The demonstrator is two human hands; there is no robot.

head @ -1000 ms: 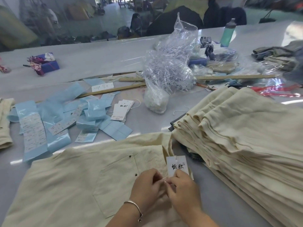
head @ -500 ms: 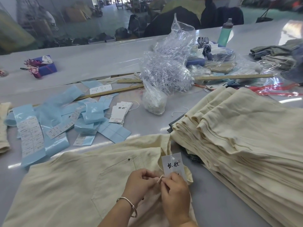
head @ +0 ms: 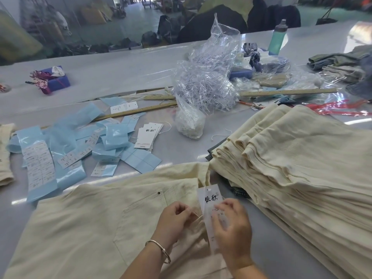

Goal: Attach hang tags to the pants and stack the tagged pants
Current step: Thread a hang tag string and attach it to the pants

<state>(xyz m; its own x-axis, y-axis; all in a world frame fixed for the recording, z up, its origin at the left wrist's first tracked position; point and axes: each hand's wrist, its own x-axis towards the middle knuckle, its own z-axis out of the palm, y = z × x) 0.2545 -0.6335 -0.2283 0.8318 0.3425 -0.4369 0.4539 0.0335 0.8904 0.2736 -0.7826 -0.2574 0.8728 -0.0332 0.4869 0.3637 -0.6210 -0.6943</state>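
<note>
A pair of cream pants (head: 84,228) lies flat on the grey table (head: 112,75) directly in front of the person, waistband end toward the right, with a back pocket and a small dark rivet showing. Both hands work at that waistband edge. The left hand (head: 175,220), a thin metal bangle (head: 161,251) on its wrist, has its fingers curled inward and pinches a pale string between thumb and fingertips — the string runs from that pinch toward the hang tag. The white hang tag (head: 210,200) stands nearly upright between the two hands, black characters printed on its upper half, its top edge rising above the knuckles. The right hand (head: 231,228) is motion-blurred; its fingers are bent against the tag's lower half and appear to hold it from the right side, though the exact grip cannot be made out.

Just right of the hands, touching the pants' far corner, rises a tall stack of folded cream pants (head: 291,168). Farther back on the left lie scattered pale-blue label strips (head: 60,154) and a small pile of spare hang tags (head: 149,135) with loose strings. Behind them sit two wooden rulers — one near the strips (head: 138,111) — and a crumpled clear plastic bag (head: 207,85). A green bottle (head: 277,37) stands near the table's far edge.
</note>
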